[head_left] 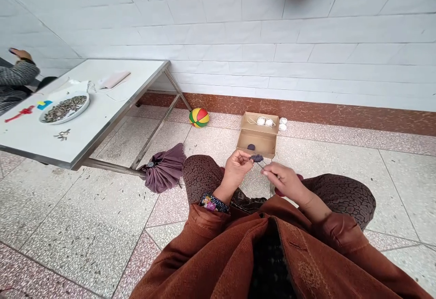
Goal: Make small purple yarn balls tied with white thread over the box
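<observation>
Head view – left hand: The left hand [237, 166] pinches a small dark purple yarn piece [258, 158] between thumb and fingers.
Right hand: The right hand [282, 177] closes its fingers around a thin stick [260, 166], whose far end meets the yarn piece.
Yarn piece: It sits between the two hands, above the lap, just this side of the box as seen from above.
Cardboard box: The open box [265, 142] stands on the floor near the wall; a dark yarn ball [251, 147] lies inside, with white balls [265, 121] in its lid.
Floor, left: A colourful ball [199, 117] rests near a table leg – a purple bag [165, 168] slumps nearer.
Table: It [105, 115] bears a plate [87, 102] of seeds.
</observation>
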`<state>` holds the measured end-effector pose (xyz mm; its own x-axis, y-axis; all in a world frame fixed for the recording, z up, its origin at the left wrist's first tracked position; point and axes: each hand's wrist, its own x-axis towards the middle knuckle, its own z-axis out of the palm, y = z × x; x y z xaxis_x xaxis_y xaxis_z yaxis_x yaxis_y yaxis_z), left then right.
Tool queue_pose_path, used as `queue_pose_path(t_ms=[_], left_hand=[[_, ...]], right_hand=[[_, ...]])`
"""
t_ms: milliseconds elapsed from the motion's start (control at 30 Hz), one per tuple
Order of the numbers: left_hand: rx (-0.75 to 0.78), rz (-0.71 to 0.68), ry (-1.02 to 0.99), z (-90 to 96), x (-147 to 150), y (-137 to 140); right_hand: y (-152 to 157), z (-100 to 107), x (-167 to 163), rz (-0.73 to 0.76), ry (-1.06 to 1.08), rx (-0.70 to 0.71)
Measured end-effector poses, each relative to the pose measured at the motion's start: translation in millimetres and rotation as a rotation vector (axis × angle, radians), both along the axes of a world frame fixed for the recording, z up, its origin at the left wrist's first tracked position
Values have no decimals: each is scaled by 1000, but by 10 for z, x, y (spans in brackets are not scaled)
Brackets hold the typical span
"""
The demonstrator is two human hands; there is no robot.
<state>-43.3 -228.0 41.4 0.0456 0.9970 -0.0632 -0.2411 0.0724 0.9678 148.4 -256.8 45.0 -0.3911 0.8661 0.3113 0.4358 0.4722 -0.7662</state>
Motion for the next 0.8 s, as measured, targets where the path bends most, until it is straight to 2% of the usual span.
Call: queue_pose_path(t_ms=[100, 200, 267, 333, 433, 533, 600, 700, 800], left_hand=[[49, -150, 59, 59, 18, -55], [41, -281, -15, 112, 62, -97], [-3, -240, -107, 106, 80, -99], [-51, -142, -163, 71, 78, -80], [-82, -71, -127, 24, 49, -53], [-80, -147, -86, 45, 30, -64], [-100, -233, -112, 86, 31, -87], [-185, -295, -217, 129, 36, -109], [-246, -221, -306, 113, 29, -96]], right_hand=[[105, 110, 55, -185, 81, 48], [164, 11, 55, -268, 98, 9], [114, -99, 15, -226, 75, -53], [26, -151, -24, -120, 39, -85], [-48, -53, -21, -7, 20, -37], [24, 96, 44, -115, 60, 41], [96, 95, 74, -173, 81, 40], [106, -67, 46, -144, 81, -47], [-6, -188, -24, -34, 27, -73]])
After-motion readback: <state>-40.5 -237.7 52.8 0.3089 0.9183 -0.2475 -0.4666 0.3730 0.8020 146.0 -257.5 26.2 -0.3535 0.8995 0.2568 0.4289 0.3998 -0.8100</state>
